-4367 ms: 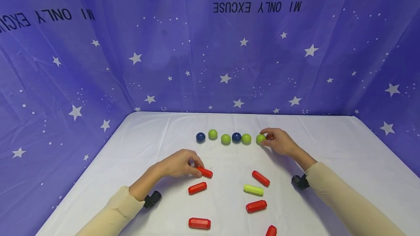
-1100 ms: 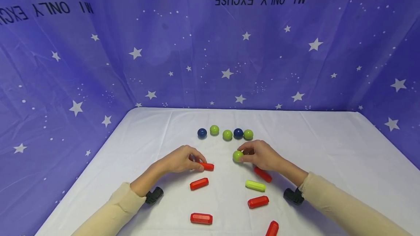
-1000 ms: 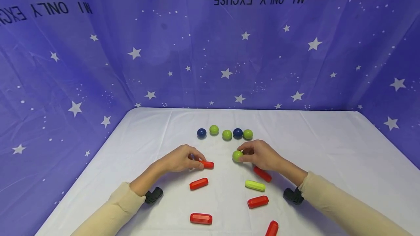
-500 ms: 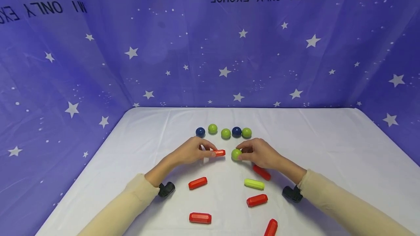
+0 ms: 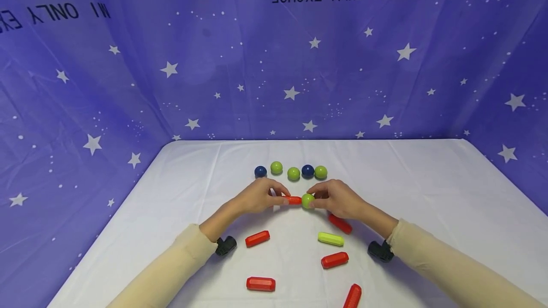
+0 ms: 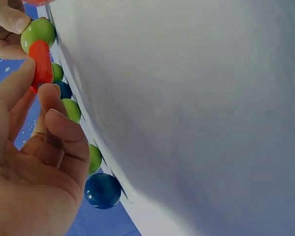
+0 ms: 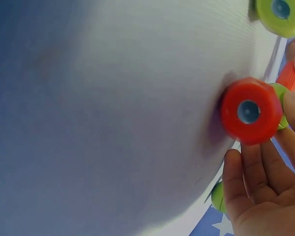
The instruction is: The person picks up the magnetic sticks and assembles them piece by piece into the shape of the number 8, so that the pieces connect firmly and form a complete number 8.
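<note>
My left hand (image 5: 259,196) pinches a red six-sided toy rod (image 5: 294,200) between thumb and fingers. Its free end meets a glossy green ball (image 5: 307,201), which my right hand (image 5: 340,198) holds by thumb and fingertips. In the left wrist view the red rod (image 6: 41,66) sits end-on against the green ball (image 6: 38,33). Just under the right hand lies another red rod (image 5: 340,224); the right wrist view shows the round, metallic-looking inset in this red rod's end (image 7: 231,115). The far end of the held rod is hidden by my left fingers.
Behind the hands is a row of loose balls, blue (image 5: 260,171) and green (image 5: 276,168). Nearer lie a yellow-green rod (image 5: 330,238) and several red rods (image 5: 257,238) on the white tablecloth (image 5: 171,175). A purple starry curtain (image 5: 257,61) surrounds the table's back and sides.
My right hand has brought the green ball in from the row's right end. My left hand has carried the red rod up and rightward, and the rod now touches the ball.
</note>
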`<act>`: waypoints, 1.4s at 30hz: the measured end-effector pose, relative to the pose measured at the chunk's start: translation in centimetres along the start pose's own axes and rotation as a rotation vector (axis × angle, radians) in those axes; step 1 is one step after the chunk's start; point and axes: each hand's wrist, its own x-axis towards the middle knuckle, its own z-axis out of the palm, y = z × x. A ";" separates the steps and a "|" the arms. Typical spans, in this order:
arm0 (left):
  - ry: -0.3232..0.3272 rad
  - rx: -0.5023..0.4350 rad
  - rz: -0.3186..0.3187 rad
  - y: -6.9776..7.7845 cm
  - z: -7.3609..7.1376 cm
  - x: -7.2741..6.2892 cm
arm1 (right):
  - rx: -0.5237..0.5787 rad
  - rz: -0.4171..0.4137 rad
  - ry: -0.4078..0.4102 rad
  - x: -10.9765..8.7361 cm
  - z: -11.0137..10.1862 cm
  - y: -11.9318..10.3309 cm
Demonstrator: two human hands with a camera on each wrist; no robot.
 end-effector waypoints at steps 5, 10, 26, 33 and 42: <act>0.002 0.005 -0.009 0.2 0.0 -0.2 | 0.001 -0.006 0.002 0.0 -0.1 0.0; -0.001 0.001 -0.008 0.2 0.0 -0.2 | 0.001 -0.003 0.003 -0.1 -0.1 0.1; -0.015 -0.005 -0.037 0.0 -0.2 -0.3 | -0.011 0.015 0.003 0.0 0.0 0.0; -0.021 -0.010 -0.049 -0.2 -0.2 -0.3 | -0.015 -0.012 -0.006 0.0 0.1 0.0; 0.127 -0.029 -0.098 -0.8 -2.1 0.1 | -0.015 0.004 0.002 -0.2 0.1 0.0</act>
